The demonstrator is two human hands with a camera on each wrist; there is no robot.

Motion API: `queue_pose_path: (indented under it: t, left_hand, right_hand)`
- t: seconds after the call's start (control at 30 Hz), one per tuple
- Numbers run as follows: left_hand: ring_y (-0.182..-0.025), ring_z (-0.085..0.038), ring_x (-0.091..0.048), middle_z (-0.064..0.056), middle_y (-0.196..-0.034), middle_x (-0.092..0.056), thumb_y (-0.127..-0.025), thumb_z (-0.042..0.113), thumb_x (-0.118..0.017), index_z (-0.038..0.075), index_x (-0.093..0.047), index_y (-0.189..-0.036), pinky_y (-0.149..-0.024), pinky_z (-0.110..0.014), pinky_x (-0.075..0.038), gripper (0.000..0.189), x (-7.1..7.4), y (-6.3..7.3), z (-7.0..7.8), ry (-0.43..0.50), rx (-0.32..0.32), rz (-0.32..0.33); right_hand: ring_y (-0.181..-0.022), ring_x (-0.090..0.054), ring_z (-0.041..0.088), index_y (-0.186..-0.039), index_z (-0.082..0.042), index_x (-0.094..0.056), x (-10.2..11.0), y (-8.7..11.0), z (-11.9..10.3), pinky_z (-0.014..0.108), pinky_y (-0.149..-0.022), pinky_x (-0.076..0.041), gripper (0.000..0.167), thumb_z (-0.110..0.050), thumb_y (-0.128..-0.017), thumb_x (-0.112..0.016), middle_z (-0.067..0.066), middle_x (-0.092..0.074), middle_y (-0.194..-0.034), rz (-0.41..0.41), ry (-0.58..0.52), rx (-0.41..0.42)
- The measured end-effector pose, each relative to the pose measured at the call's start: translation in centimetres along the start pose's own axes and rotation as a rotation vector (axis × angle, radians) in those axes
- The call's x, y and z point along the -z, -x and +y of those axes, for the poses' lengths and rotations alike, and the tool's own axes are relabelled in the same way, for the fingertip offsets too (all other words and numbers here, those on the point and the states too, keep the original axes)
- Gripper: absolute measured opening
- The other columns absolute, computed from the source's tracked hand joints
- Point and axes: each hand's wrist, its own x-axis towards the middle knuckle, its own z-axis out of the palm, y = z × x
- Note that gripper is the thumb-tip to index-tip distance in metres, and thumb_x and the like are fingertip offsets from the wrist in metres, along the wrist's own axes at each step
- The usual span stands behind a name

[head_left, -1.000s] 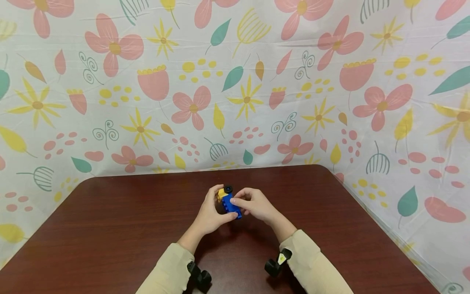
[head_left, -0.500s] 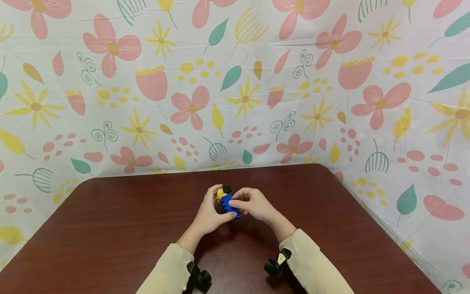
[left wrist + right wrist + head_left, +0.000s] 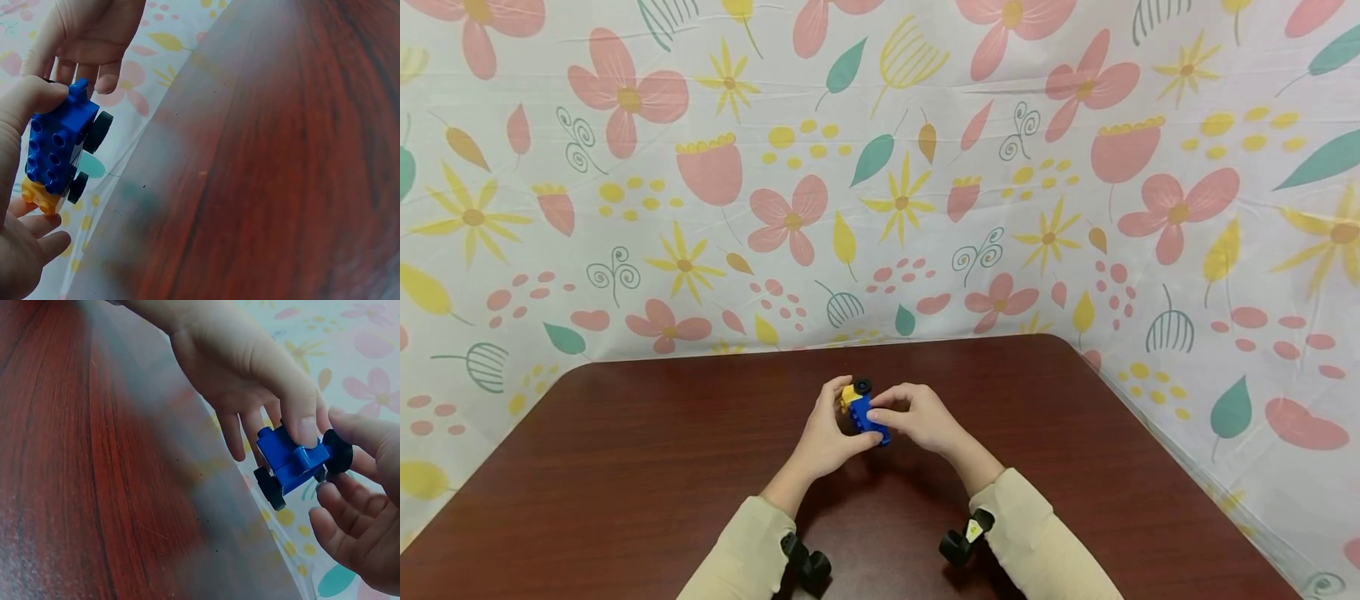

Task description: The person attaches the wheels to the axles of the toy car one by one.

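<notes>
A toy car (image 3: 863,414) built of blue and yellow studded blocks, with black wheels, is held above the table between both hands. My left hand (image 3: 822,435) grips it lengthwise, thumb on the blue end and fingers by the yellow block (image 3: 42,195). From the other side my right hand (image 3: 927,421) pinches a black wheel (image 3: 338,452) between thumb and index finger, its other fingers loosely bent below. In the left wrist view the studs of the blue block (image 3: 55,150) show, along with two wheels on one side. The left fingers behind the car are partly hidden.
The dark brown wooden table (image 3: 647,467) spreads beneath both hands. Behind and to the right hangs a flower-printed cloth (image 3: 880,167). Black camera mounts (image 3: 808,567) sit at the wrists, near the beige sleeve cuffs (image 3: 1015,508).
Both hands and the toy car have shifted very slightly to the left; the hold on the car looks the same. The head view has moved a touch.
</notes>
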Motion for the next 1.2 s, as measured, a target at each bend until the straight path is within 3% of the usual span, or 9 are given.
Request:
queue_pose_path:
  t: [0.23,0.43,0.6,0.8,0.97,1.2]
  left_hand:
    - [-0.131,-0.034,-0.042,-0.014,-0.148,-0.032,-0.072,0.033,-0.082,0.021,-0.026,-0.143,-0.104,-0.052,-0.039,0.091,0.14,-0.03,0.05,0.006,0.028,0.022]
    - [-0.130,-0.034,-0.043,-0.015,-0.148,-0.032,-0.072,0.033,-0.082,0.021,-0.026,-0.143,-0.104,-0.052,-0.039,0.091,0.12,0.00,0.06,-0.003,0.035,0.029]
    - [-0.132,-0.035,-0.041,-0.015,-0.148,-0.031,-0.072,0.033,-0.082,0.021,-0.026,-0.143,-0.105,-0.052,-0.038,0.091,0.07,0.01,0.11,-0.006,0.029,0.030]
    - [-0.130,-0.034,-0.042,-0.015,-0.146,-0.033,-0.073,0.031,-0.082,0.020,-0.027,-0.143,-0.104,-0.052,-0.039,0.090,-0.03,0.11,0.12,-0.015,-0.005,0.034]
    - [-0.127,-0.030,-0.043,-0.013,-0.143,-0.035,-0.072,0.031,-0.082,0.019,-0.027,-0.143,-0.103,-0.049,-0.041,0.091,-0.09,0.22,0.20,-0.028,-0.023,0.041]
    - [-0.120,-0.029,-0.047,-0.013,-0.141,-0.036,-0.070,0.030,-0.083,0.018,-0.028,-0.144,-0.099,-0.048,-0.043,0.093,-0.14,0.28,0.50,-0.041,-0.033,0.081]
  right_hand:
    - [-0.086,-0.062,0.018,-0.103,-0.005,-0.073,-0.13,-0.18,0.10,0.029,-0.063,-0.054,0.024,-0.022,-0.086,-0.069,0.012,-0.070,-0.102,0.028,0.023,0.039]
    - [-0.078,-0.065,0.018,-0.102,-0.008,-0.074,-0.05,0.06,-0.09,0.037,-0.066,-0.057,0.026,-0.028,-0.089,-0.065,0.011,-0.072,-0.100,0.029,0.010,0.030]
    - [-0.081,-0.066,0.021,-0.100,-0.007,-0.073,-0.05,0.15,-0.08,0.043,-0.069,-0.057,0.026,-0.029,-0.091,-0.063,0.012,-0.070,-0.101,0.034,-0.057,0.003]
    - [-0.076,-0.064,0.018,-0.104,-0.001,-0.067,-0.15,0.11,-0.09,0.034,-0.066,-0.057,0.026,-0.023,-0.093,-0.061,0.013,-0.066,-0.097,0.007,-0.195,-0.083]
    - [-0.077,-0.064,0.015,-0.106,0.001,-0.063,-0.37,-0.03,0.15,0.032,-0.067,-0.057,0.025,-0.021,-0.093,-0.060,0.012,-0.063,-0.096,0.006,-0.294,-0.174]
    - [-0.087,-0.063,0.018,-0.120,-0.005,-0.058,-0.75,-0.09,0.11,0.038,-0.072,-0.057,0.033,-0.026,-0.093,-0.057,0.013,-0.058,-0.116,-0.003,-0.336,-0.285]
